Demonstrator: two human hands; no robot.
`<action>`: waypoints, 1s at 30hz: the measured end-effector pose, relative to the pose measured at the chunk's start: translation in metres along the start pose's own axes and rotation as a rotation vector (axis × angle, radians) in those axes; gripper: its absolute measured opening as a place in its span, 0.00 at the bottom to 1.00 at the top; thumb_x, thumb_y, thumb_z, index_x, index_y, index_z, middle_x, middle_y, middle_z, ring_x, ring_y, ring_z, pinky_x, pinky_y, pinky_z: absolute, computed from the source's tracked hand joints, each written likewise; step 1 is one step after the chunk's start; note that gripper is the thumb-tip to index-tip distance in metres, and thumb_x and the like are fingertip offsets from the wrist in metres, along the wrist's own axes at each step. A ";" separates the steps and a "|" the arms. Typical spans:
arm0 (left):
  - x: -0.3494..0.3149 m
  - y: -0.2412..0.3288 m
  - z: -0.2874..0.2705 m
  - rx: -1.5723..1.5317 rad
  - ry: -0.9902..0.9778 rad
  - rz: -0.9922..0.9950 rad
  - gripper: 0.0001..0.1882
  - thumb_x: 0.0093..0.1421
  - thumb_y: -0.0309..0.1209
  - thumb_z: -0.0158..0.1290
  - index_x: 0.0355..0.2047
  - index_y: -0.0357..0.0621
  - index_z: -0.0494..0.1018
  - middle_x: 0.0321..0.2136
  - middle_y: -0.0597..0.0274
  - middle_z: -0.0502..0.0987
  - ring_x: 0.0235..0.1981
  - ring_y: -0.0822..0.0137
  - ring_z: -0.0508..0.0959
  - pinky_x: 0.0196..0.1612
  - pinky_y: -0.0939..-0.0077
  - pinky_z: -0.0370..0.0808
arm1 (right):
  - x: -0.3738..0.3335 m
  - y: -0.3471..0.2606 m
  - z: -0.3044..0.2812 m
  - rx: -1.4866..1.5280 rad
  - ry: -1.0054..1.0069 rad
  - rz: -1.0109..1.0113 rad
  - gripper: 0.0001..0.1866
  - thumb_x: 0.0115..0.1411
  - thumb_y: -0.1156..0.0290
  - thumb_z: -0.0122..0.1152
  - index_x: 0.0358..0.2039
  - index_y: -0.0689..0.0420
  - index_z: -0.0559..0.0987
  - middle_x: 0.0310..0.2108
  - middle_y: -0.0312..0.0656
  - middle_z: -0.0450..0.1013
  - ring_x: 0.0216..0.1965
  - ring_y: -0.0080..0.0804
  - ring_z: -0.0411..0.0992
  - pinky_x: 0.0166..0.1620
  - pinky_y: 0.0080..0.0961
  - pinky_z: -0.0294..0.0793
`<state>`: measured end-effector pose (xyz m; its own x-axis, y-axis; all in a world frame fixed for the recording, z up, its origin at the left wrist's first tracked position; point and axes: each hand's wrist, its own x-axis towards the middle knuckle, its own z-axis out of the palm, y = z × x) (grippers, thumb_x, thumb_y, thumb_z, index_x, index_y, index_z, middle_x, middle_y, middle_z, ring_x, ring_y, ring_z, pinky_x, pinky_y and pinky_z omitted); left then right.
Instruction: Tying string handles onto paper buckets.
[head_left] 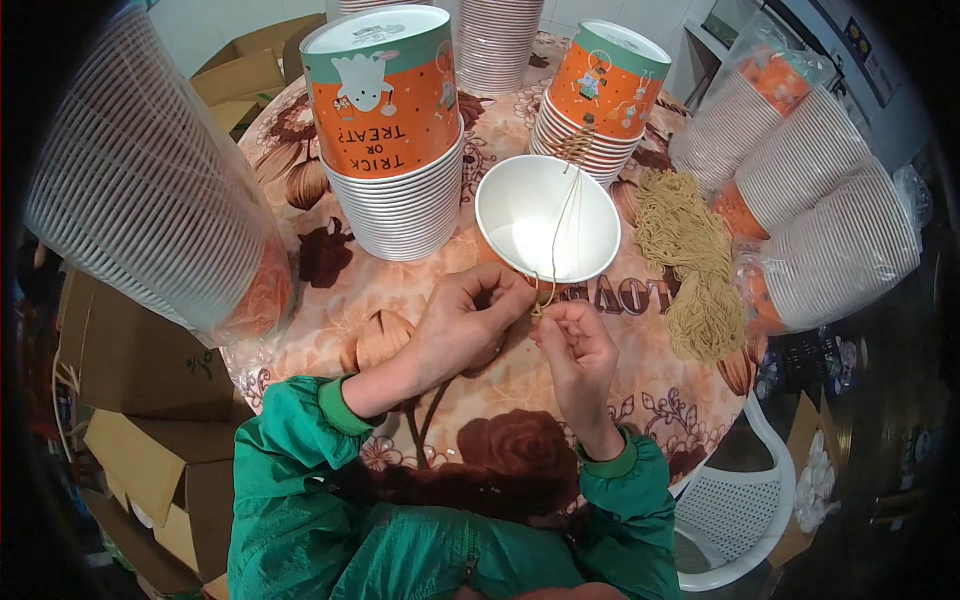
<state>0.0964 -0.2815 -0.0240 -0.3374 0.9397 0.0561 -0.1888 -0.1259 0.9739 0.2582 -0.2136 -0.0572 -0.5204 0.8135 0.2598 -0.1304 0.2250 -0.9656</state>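
Note:
In front of me a paper bucket with a white inside is tilted so that its mouth faces me. A thin tan cord runs across its mouth to the near rim, where it forms a small loop or knot. My left hand is at the near side of the bucket, thumb and forefinger pinched at the cord. Just right of it, my right hand pinches the cord below the rim. What my left hand's other fingers touch is hidden. More twisted cord lies past the far rim, against a stack of buckets.
Upside-down orange and green buckets stand stacked behind, with another stack to the right. A tan cord bundle lies right. Plastic-wrapped bucket stacks flank the flowered tablecloth. Cardboard boxes and a white chair are beside the table.

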 end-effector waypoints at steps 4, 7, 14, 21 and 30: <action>0.005 -0.001 0.002 0.041 -0.035 -0.064 0.09 0.68 0.32 0.57 0.34 0.38 0.76 0.18 0.72 0.72 0.11 0.83 0.63 0.12 0.85 0.55 | 0.001 0.007 0.000 -0.171 -0.012 -0.158 0.04 0.68 0.83 0.57 0.42 0.63 0.76 0.37 0.34 0.73 0.37 0.18 0.73 0.42 0.15 0.73; 0.004 -0.004 0.000 -0.099 -0.044 -0.128 0.08 0.68 0.31 0.58 0.35 0.38 0.76 0.18 0.71 0.72 0.11 0.83 0.63 0.12 0.85 0.55 | 0.003 0.002 0.003 -0.251 -0.020 -0.252 0.05 0.67 0.84 0.56 0.43 0.64 0.75 0.38 0.35 0.72 0.38 0.18 0.72 0.42 0.15 0.73; 0.003 -0.005 -0.016 -0.388 -0.006 -0.298 0.05 0.68 0.26 0.56 0.39 0.38 0.77 0.23 0.69 0.75 0.22 0.80 0.71 0.23 0.88 0.64 | 0.003 0.003 0.005 -0.214 0.027 -0.219 0.09 0.61 0.84 0.63 0.42 0.63 0.80 0.36 0.42 0.75 0.35 0.27 0.75 0.38 0.23 0.76; 0.003 0.001 -0.019 -0.373 -0.057 -0.339 0.05 0.68 0.28 0.55 0.39 0.41 0.77 0.25 0.72 0.76 0.22 0.82 0.71 0.25 0.90 0.65 | 0.002 -0.002 0.005 -0.206 0.018 -0.163 0.13 0.62 0.82 0.62 0.48 0.63 0.78 0.38 0.41 0.75 0.35 0.25 0.75 0.38 0.22 0.76; 0.003 -0.006 -0.013 -0.424 -0.032 -0.396 0.05 0.68 0.29 0.55 0.40 0.41 0.77 0.22 0.73 0.74 0.21 0.83 0.70 0.23 0.90 0.63 | 0.000 0.008 0.013 -0.110 -0.012 -0.076 0.09 0.63 0.78 0.65 0.43 0.64 0.78 0.36 0.39 0.75 0.35 0.22 0.73 0.36 0.20 0.74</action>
<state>0.0842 -0.2821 -0.0322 -0.1394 0.9494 -0.2813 -0.6498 0.1267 0.7495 0.2460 -0.2192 -0.0647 -0.5223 0.7858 0.3313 -0.0769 0.3435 -0.9360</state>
